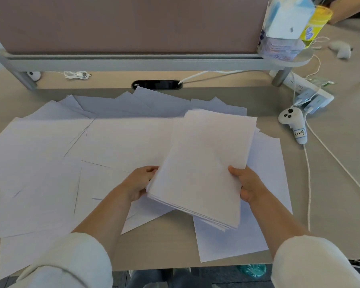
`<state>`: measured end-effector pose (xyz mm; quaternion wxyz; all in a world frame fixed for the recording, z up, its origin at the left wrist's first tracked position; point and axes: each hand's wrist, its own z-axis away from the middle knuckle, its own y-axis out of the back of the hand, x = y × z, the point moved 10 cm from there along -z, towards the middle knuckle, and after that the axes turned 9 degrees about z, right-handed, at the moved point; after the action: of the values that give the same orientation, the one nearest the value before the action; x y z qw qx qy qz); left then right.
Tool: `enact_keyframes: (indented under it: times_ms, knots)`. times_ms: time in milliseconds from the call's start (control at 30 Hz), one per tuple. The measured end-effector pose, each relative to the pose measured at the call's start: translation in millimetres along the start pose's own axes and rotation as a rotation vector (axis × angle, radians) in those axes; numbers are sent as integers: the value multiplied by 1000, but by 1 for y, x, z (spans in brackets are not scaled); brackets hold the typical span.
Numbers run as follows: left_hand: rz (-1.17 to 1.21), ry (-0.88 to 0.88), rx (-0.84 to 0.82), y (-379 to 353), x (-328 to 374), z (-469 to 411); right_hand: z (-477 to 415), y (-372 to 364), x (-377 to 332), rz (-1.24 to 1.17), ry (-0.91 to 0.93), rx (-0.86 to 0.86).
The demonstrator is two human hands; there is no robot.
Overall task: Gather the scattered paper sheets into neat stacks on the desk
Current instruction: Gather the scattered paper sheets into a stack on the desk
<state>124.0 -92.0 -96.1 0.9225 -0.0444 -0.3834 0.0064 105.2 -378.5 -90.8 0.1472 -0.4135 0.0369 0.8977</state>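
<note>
A stack of white paper sheets is lifted a little above the desk, slightly tilted to the right, with its near edges fanned and uneven. My left hand grips the stack's near left edge. My right hand holds its near right edge, thumb on top. Under and around the stack, several loose white sheets lie overlapping across the beige desk, from the far left to a sheet at the right front.
A white controller with a handwritten label lies right of the papers, beside a power strip and trailing white cables. A brown divider panel on a grey rail stands behind. A tissue box and yellow cup sit on the shelf end.
</note>
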Motion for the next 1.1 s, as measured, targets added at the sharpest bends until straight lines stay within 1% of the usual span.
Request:
enact_keyframes:
  times_ms: [133, 367, 500, 667, 733, 867, 967, 1033, 1100]
  knots:
    - [87, 69, -13, -7, 1, 1, 0, 11, -6, 46, -5, 9]
    - [-62, 2, -37, -25, 20, -3, -4, 8, -24, 131, 48, -41]
    - [-133, -29, -19, -32, 30, -5, -11, 8, -31, 222, 78, -34]
    - [-234, -36, 38, -27, 29, -17, -20, 10, -40, 249, 98, -66]
    - [-241, -37, 57, -25, 29, -21, -26, 14, -42, 325, 119, -19]
    - [-310, -51, 73, -27, 33, -27, -33, 21, -44, 560, 163, 142]
    - [-332, -89, 60, -34, 39, -31, -31, 18, -52, 740, 223, 218]
    - [-261, -90, 18, -43, 39, -34, -31, 14, -56, 801, 252, 241]
    - [-139, -79, -51, -57, 38, -32, -31, 12, -57, 827, 260, 252]
